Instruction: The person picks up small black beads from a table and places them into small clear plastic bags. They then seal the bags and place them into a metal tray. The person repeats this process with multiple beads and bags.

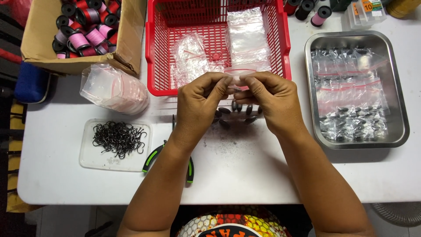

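A basket [151, 48] sat at the tabletop's [245, 171] far edge, a box of spools [83, 30] at its far left corner. A tray of filled bags [397, 87] lay by the right edge. A dish of hooks [116, 145] lay left, pliers [151, 160] just beside it, loose sinkers [224, 111] before the basket.

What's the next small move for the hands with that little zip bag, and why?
Probably pull the mouth of the small zip bag apart. The left hand and right hand both pinch its top edge at the fingertips, over the table, and the dark oval weights lie loose just beneath them. Whether the bag is already open or filled can't be told.
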